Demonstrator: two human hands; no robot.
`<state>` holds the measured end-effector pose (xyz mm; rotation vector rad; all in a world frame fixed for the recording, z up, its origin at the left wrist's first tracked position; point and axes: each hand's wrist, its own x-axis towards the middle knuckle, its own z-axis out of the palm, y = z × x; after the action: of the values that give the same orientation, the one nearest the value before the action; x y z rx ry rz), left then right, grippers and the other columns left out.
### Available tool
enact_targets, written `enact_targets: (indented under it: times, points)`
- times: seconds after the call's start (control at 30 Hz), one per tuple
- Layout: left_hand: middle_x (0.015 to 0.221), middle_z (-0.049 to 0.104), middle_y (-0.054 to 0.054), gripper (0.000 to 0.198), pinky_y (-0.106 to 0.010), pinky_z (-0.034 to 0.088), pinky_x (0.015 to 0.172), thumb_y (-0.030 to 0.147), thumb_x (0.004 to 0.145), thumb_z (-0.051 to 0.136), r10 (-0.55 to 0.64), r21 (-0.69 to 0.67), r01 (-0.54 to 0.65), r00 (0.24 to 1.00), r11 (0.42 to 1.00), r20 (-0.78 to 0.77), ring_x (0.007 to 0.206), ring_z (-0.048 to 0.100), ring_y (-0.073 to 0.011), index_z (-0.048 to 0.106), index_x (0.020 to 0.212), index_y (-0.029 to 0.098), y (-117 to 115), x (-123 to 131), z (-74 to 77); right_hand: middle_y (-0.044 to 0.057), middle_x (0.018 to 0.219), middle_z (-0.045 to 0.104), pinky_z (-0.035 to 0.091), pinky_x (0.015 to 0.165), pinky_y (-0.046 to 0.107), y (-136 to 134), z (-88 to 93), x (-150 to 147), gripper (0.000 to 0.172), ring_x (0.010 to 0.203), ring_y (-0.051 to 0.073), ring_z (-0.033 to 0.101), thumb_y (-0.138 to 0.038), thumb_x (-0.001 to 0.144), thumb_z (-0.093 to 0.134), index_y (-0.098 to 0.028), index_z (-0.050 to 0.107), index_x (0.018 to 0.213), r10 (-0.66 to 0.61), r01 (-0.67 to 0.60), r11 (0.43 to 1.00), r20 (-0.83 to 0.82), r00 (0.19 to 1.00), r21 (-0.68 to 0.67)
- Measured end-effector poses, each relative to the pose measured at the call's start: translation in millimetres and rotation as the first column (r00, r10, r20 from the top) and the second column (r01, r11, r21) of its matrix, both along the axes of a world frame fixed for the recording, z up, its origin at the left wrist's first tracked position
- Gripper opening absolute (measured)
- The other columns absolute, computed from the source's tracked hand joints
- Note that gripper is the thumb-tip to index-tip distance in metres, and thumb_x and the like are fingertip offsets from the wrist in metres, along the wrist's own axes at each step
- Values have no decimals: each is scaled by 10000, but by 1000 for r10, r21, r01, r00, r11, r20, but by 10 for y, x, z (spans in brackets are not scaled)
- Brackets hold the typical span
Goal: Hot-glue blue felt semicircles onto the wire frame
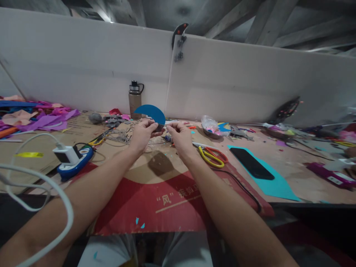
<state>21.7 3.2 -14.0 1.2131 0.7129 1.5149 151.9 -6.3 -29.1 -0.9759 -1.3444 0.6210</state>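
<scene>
Blue half-disc pinched atop left hand, right hand adj.

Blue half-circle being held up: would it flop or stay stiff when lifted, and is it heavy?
Probably fairly stiff: the blue half-circle stands flat above the left hand, pinched only at its lower edge. Likely light, since it looks sheet-thin. It may crease if squeezed.

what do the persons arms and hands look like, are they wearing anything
The left forearm and right forearm are bare as far as the picture shows, with no sleeves in view. The left hand and right hand wear no gloves. No watch, bracelet or ring can be seen, and no markings show on either arm.
</scene>
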Motion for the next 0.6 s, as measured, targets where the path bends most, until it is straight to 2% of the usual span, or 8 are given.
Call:
enact_targets:
  times: [0.23,0.47,0.6]
  points:
    - [644,612,-10,111,-316,565,700,169,711,640,-56,-44,57,998,997,30,671,666,-153,533,702,139,-28,-6,16,-34,617,496,326,511,219,29,-15,13,216,529,78,362,-376,709,589,-182,642,785,28,-29,999,-80,996,-19]
    - [692,644,-35,105,-229,540,591,170,733,615,-185,-42,186,982,982,42,635,651,-127,522,699,133,-45,-19,20,-11,697,590,304,486,201,-19,24,12,235,556,73,428,-377,677,612,-178,640,799,115,-136,987,-216,970,-86]
    - [709,643,-41,99,-196,509,527,184,731,624,-256,-69,258,966,964,40,633,637,-121,544,743,128,-28,-38,10,-31,641,564,249,443,196,-44,39,30,212,490,53,349,-367,664,627,-179,611,759,193,-228,967,-264,945,-110]
